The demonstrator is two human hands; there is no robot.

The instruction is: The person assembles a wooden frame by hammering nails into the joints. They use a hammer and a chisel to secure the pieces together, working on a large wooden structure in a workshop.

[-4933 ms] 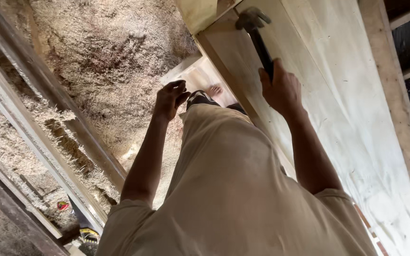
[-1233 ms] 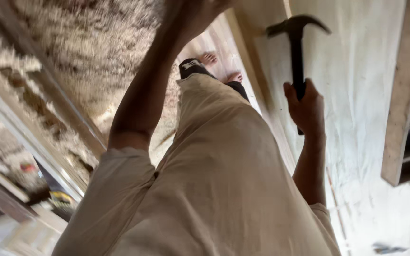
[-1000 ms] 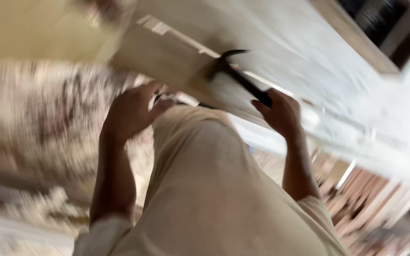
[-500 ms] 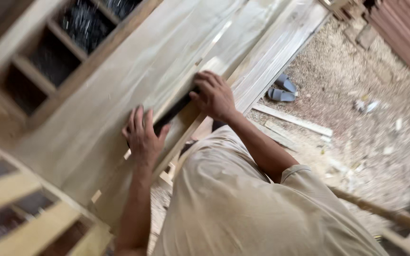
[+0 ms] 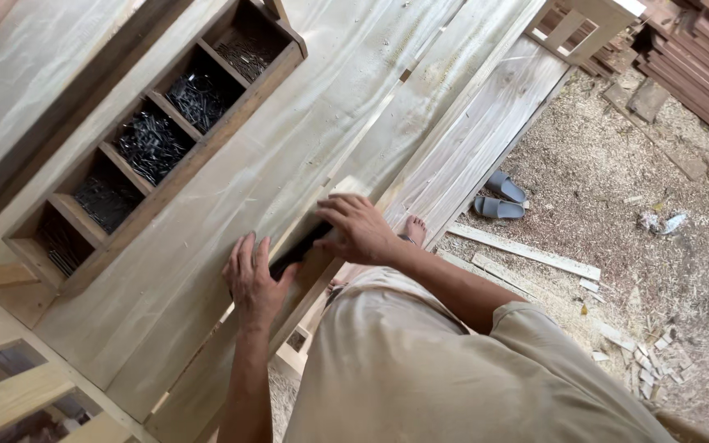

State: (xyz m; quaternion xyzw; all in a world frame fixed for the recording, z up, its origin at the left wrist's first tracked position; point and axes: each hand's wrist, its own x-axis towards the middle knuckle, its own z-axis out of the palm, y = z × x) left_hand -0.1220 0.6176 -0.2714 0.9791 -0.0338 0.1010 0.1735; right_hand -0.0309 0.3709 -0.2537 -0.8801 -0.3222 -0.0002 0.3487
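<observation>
The hammer handle [image 5: 299, 248] lies on the workbench [image 5: 231, 180], between the flat left hand [image 5: 253, 281] and the right hand [image 5: 360, 228] curled over it.

Under my hands the counter [image 5: 207, 205] is pale bare wood, smooth and matt with fine grain, the divided tray [image 5: 84, 246] is darker rough wood holding dark metal nails [image 5: 153, 143], and my shirt [image 5: 420, 369] is soft beige cloth.
</observation>
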